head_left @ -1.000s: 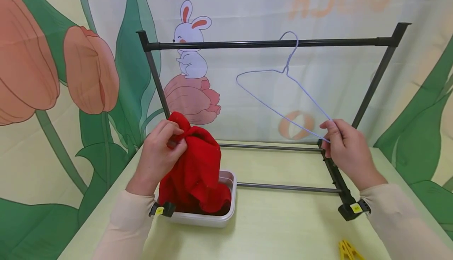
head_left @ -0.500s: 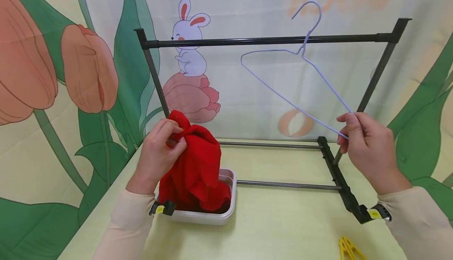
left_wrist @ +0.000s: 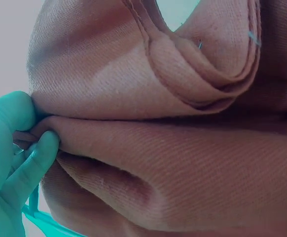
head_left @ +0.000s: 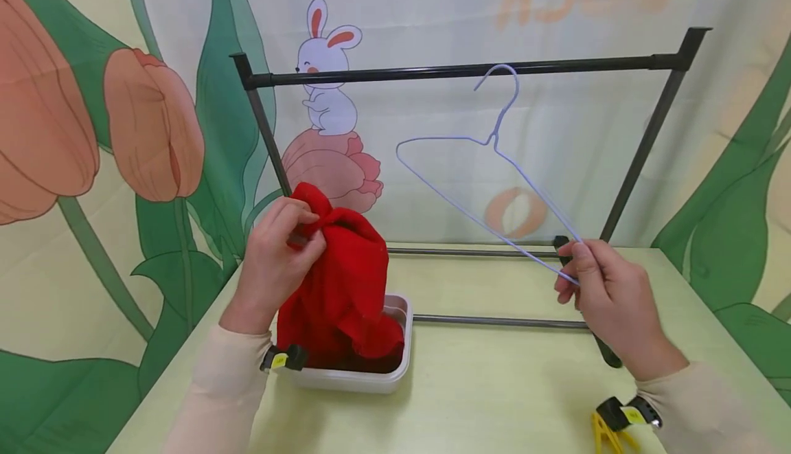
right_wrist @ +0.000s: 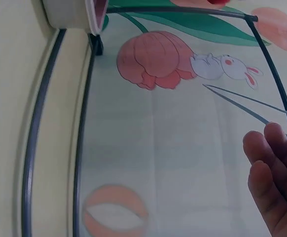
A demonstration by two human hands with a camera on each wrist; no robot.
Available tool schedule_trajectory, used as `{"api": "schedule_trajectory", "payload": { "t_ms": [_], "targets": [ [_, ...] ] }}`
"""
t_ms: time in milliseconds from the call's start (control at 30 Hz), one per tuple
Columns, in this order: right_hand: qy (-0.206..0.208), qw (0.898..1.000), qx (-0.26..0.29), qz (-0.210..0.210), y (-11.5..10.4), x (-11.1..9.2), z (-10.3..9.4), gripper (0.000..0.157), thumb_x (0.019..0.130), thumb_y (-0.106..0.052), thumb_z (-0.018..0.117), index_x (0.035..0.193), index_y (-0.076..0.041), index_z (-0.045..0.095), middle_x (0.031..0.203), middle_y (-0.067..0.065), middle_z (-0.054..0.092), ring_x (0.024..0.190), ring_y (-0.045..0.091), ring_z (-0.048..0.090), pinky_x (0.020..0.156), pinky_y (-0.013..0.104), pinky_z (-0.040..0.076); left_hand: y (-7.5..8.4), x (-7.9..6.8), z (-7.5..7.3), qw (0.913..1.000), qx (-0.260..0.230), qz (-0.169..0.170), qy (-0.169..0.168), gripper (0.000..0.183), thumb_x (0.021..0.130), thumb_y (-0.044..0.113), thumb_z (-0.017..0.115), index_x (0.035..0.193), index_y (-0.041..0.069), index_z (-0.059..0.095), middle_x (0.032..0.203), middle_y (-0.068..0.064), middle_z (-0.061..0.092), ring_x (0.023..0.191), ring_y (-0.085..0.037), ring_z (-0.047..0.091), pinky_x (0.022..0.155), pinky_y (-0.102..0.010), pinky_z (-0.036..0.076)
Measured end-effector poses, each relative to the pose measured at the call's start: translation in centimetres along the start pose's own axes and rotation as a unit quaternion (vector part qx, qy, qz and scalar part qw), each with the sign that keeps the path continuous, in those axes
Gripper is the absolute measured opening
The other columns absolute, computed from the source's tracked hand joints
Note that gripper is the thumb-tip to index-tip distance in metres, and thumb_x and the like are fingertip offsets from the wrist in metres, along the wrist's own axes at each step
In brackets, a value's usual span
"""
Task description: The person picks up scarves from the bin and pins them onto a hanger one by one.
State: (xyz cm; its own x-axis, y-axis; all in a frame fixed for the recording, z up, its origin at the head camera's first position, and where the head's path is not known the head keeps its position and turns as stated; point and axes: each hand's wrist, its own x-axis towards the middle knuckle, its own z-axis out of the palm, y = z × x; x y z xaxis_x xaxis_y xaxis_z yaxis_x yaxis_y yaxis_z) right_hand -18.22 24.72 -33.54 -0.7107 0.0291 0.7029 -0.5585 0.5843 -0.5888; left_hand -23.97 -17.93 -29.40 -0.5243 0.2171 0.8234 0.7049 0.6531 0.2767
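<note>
My left hand [head_left: 274,262] pinches a gathered fold of red cloth [head_left: 349,268], which hangs down into a white box [head_left: 352,380]. Close up in the left wrist view, thumb and fingers grip the bunched cloth [left_wrist: 193,163], its layered edges curling above. My right hand [head_left: 618,310] holds a thin purple wire hanger [head_left: 496,139] by its lower right corner. The hanger tilts, hook upward, and its hook overlaps the rack's top bar in the head view; whether they touch I cannot tell. In the right wrist view the hanger [right_wrist: 237,102] is partly cut off by the frame edge.
A black rack [head_left: 383,75] stands on the pale table [head_left: 482,385], its top bar running across behind both hands. Lower bars [head_left: 494,321] lie near the tabletop. Partly behind the right wrist camera is a yellow clip [head_left: 601,433]. A printed curtain [head_left: 432,14] hangs behind.
My right hand rose to the right with the hanger, then came back down and left, so the hook now sits lower. My left hand keeps its hold on the red cloth, nearly still.
</note>
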Motion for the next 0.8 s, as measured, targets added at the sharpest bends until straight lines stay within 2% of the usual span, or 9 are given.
{"api": "schedule_trajectory", "payload": {
  "t_ms": [267,500,633,800],
  "targets": [
    [-0.048,0.998,0.044,0.010,-0.9,-1.7,2.5,0.020,0.114,-0.006,0.049,0.105,0.000,0.066,0.072,0.008,0.072,0.056,0.006,0.067,0.053,0.022,0.056,2.1,2.9,1.1,0.9990,-0.041,0.018,0.008,0.028,0.087,-0.005,0.081,0.110,0.000,0.067,0.115,-0.018,0.068,0.096,-0.029,0.066,0.084,-0.048,0.067],
    [-0.059,0.995,0.085,-0.005,-2.2,-2.8,4.5,0.022,0.114,-0.002,0.047,0.102,-0.004,0.065,0.070,0.005,0.072,0.055,0.003,0.066,0.050,0.022,0.054,4.1,5.0,3.3,0.9971,-0.065,0.036,0.015,0.024,0.090,-0.002,0.080,0.109,0.002,0.067,0.112,-0.018,0.068,0.097,-0.030,0.065,0.084,-0.046,0.067],
    [-0.060,0.992,0.112,-0.010,-2.8,-3.3,5.4,0.020,0.113,0.000,0.047,0.101,-0.003,0.063,0.071,0.005,0.071,0.055,0.003,0.066,0.050,0.022,0.053,4.9,5.4,5.3,0.9969,-0.063,0.046,0.014,0.021,0.092,-0.001,0.078,0.108,0.003,0.066,0.110,-0.016,0.067,0.096,-0.029,0.065,0.083,-0.043,0.067],
    [-0.062,0.989,0.133,-0.009,-3.7,-3.9,6.2,0.021,0.113,0.002,0.045,0.098,-0.001,0.060,0.072,0.005,0.071,0.055,0.004,0.066,0.050,0.023,0.055,5.3,5.1,7.9,0.9974,-0.055,0.045,0.012,0.018,0.093,-0.001,0.076,0.107,0.003,0.065,0.108,-0.015,0.066,0.093,-0.028,0.065,0.080,-0.040,0.066]
  ]
}}
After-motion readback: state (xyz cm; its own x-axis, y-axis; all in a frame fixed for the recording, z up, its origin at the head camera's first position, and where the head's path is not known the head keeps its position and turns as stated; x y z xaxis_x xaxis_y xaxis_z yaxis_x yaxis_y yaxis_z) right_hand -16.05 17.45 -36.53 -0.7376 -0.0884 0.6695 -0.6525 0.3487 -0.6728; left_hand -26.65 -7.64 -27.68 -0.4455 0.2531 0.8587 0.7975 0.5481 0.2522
